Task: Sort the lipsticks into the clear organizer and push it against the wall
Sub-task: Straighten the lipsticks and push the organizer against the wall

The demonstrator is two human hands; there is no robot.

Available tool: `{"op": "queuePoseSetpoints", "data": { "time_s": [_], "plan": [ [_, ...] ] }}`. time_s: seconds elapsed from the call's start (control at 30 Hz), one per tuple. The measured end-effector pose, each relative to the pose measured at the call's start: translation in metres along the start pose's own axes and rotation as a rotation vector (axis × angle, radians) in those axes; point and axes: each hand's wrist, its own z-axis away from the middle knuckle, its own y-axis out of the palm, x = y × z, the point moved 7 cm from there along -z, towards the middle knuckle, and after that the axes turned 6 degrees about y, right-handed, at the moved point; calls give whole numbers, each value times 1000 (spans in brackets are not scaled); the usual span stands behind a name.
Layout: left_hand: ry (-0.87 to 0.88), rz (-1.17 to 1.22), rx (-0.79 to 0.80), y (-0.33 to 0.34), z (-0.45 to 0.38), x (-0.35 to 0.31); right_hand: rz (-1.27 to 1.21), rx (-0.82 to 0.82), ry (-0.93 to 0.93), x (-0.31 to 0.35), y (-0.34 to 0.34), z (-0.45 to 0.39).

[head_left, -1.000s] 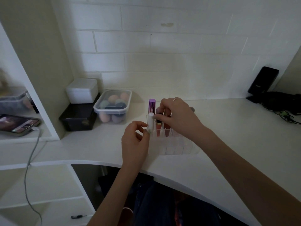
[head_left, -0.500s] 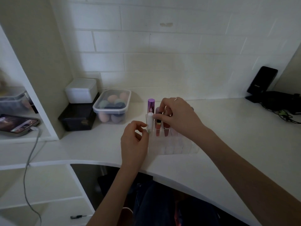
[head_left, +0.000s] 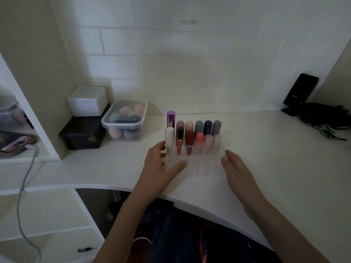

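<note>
a person's two hands now flank a clear organizer (head_left: 195, 160) on a white surface (head_left: 266, 160). a moment ago the right hand was up among the lipsticks and the left pinched the near left corner; both have since dropped to the organizer's sides. that suggests sorting is finished and the push toward the wall (head_left: 190, 73) is about to begin.

the left hand (head_left: 161, 168) is open, fingers spread, thumb lying across the organizer's front left edge, fingertips touching its left side. the right hand (head_left: 235, 168) is open and flat, fingertips at the right side; whether they actually touch is unclear. neither hand holds a lipstick.

the organizer stands near the middle of the surface, well apart from the tiled wall. its two back rows hold upright lipsticks (head_left: 197, 135): a tall purple tube (head_left: 171, 118) and a white tube (head_left: 170, 137) at the left, then rounded caps in mauve, peach, blue, navy, red, coral and pink. the front compartments look empty.

to the left, a lidded clear tub (head_left: 126, 120) holds makeup sponges.
</note>
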Motion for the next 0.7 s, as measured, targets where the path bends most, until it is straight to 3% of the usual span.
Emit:
{"op": "queuePoseSetpoints", "data": {
  "time_s": [0.1, 0.27, 0.53, 0.7],
  "plan": [
    [44, -81, 52, 2, -1, -1, -13, 9, -39, 7, 5, -1],
    [46, 18, -6, -6, -9, -8, -54, -27, -66, 14, 7, -11],
    [61, 32, -60, -7, -82, 8, -35, -53, -61, 30, 35, -98],
    [-15, -76, -151, -14, -120, 36, 1, -12, -108, 44, 65, -142]
  ]
}}
